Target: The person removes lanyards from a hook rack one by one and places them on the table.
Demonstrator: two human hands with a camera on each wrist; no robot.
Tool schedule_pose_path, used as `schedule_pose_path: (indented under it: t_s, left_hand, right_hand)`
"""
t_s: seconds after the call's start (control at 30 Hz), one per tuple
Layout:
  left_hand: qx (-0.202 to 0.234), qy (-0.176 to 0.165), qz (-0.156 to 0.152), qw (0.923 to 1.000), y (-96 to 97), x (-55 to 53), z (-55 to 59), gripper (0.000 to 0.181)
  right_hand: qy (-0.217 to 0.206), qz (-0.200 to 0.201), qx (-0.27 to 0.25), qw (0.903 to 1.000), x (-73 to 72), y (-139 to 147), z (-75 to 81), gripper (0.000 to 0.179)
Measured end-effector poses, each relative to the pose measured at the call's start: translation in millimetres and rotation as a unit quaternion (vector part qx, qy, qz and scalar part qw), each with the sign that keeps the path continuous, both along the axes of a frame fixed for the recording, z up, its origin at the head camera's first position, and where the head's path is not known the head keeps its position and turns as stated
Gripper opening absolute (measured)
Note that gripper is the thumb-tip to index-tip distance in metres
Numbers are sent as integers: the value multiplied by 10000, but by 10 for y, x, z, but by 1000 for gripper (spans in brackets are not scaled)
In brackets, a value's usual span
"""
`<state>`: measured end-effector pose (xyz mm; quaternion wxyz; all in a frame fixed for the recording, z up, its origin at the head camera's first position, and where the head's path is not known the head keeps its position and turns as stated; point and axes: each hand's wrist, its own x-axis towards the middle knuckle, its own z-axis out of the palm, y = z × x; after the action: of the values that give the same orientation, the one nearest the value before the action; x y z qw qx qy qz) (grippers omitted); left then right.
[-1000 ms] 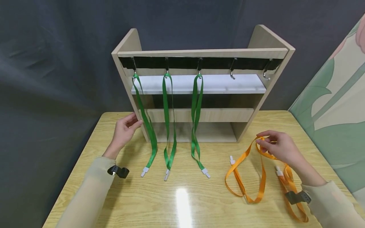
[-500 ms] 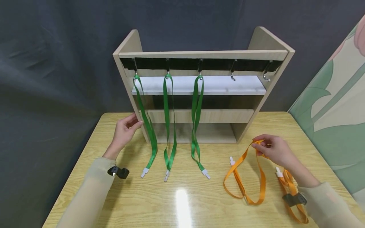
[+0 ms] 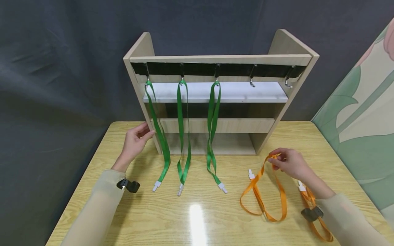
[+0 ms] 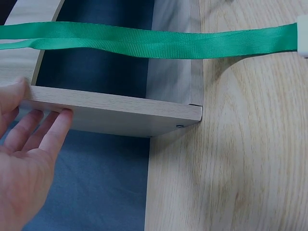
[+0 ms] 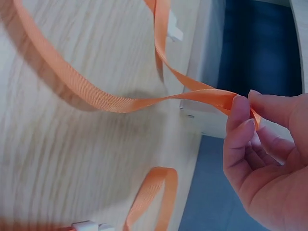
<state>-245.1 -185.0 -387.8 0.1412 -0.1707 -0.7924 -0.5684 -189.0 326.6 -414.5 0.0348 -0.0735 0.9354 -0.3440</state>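
At the right, my right hand (image 3: 289,163) pinches the top of an orange lanyard (image 3: 282,200) between thumb and fingertips. Its lower loop and white clip (image 3: 251,175) lie on the table. In the right wrist view the orange strap (image 5: 120,104) twists as it runs up to the fingers. My left hand (image 3: 135,140) grips the left side panel (image 4: 110,103) of a wooden shelf unit, thumb at the front edge and fingers against the outer face. Three green lanyards (image 3: 160,136) hang from hooks on the rack's front rail, white clips down by the table.
Two bare hooks, a nearer one (image 3: 252,81) and the far right one (image 3: 288,82), sit on the rail's right part. A second orange lanyard (image 3: 320,227) lies folded on the table (image 3: 147,218) under the right forearm. A dark curtain (image 3: 209,27) hangs behind the rack.
My right hand has moved left and slightly toward the front, drawing the pinched end of the orange lanyard nearer the rack. The left hand keeps its place on the side panel.
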Motion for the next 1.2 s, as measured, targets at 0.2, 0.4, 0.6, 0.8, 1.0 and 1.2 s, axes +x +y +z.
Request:
schedule_pose_path:
  t_s: [0.2,0.4,0.6,0.8,1.0,1.2]
  left_hand:
    - [-9,-7,-15,10000,-2,-2,-4,37]
    - [21,8,-57,10000,-9,-6,-9,37]
    - [2,-20,-23,10000,-2,-3,-4,37]
    - [-79,-5,19,10000,0,-3,-9,37]
    - [13,-1,18,10000,-71,-129,-182,38]
    - [90,-3,41,10000,-101,-189,-270,39]
  right_hand:
    - [-65,78,103,9999,-28,-3,-87,25]
    - [-167,150,176,9996,-63,-28,-155,25]
    - [-234,220,242,9992,-96,-58,-228,25]
    - [-374,232,349,9984,-99,-70,-282,31]
    - [-368,275,346,9983,-90,-50,-307,35]
    - [-421,362,135,9984,-64,-36,-316,37]
